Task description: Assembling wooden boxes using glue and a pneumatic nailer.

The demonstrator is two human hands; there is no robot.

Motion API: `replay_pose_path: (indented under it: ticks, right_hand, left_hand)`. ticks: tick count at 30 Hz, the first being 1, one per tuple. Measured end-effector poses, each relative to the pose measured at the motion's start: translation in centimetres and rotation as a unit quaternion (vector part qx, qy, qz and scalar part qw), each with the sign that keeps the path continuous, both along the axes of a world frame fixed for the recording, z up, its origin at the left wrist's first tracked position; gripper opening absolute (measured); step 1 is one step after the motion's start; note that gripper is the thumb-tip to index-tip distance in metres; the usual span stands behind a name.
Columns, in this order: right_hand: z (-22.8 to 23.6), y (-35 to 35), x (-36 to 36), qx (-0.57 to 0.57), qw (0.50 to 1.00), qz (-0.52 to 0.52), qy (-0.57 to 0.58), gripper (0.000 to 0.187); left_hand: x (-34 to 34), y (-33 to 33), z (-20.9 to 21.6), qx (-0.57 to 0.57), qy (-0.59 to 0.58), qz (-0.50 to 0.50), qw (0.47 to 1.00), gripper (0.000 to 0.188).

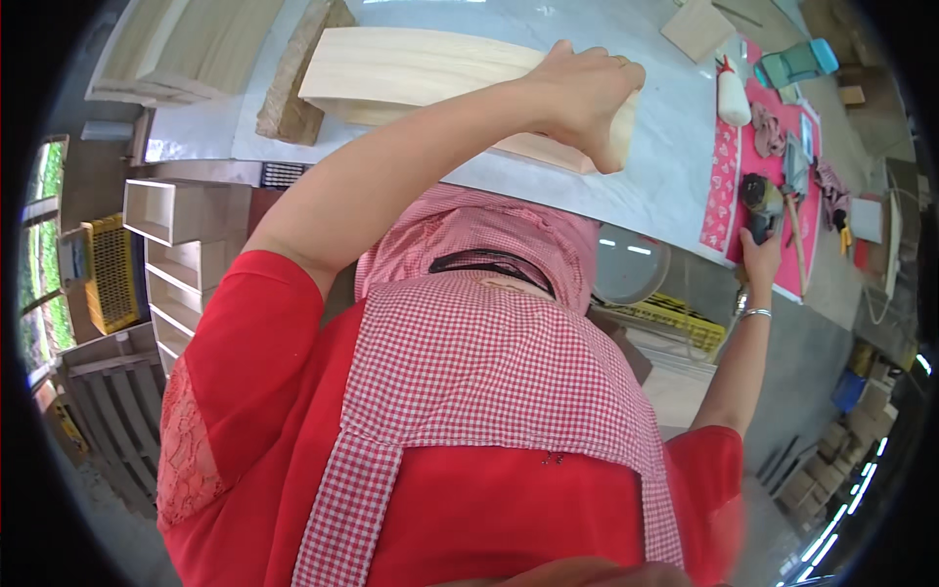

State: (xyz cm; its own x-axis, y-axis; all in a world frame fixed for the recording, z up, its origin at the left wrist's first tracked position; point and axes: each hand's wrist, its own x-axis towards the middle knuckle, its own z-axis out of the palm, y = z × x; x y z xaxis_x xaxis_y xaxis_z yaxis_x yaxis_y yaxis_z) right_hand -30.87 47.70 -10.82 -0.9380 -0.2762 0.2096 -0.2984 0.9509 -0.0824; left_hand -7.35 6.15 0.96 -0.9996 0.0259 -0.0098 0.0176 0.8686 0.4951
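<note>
Across the table lies a long, pale wooden box (pixel 421 61), its grain running lengthwise. My left arm reaches over its front, and my left hand (pixel 592 98) is closed around the box's right end, fingers wrapped over the edge. Off to the right, my right hand (pixel 761 256) is closed on the grip of a yellow-and-black handheld power tool (pixel 762 200); its exact kind is hard to make out. That tool is over a pink cloth (pixel 722 186) at the table's right side. A rough wooden block (pixel 293 108) stands beside the box's left end.
On the right are a white squeeze bottle (pixel 733 96), a teal clear container (pixel 797 64), crumpled rags (pixel 768 132) and a hammer-like wooden handle (pixel 794 245). A small wooden board (pixel 697 29) lies farther back. Pale wooden boxes (pixel 186 49) are stacked at far left, with wooden shelving (pixel 181 264) below.
</note>
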Motion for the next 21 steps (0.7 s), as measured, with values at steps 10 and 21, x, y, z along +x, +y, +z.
replay_pose_path:
  ticks: [10,21]
  right_hand:
    - [12.8,-7.0,4.7,-0.101,0.965,0.052,-0.237,0.026]
    - [21.6,-15.0,14.9,-0.171,0.895,0.283,-0.300,0.040]
  left_hand:
    - [-0.4,-0.2,-1.3,-0.003,0.022,-0.013,1.000,0.082]
    - [-0.5,-0.5,-1.6,-0.035,0.056,-0.043,0.997,0.080]
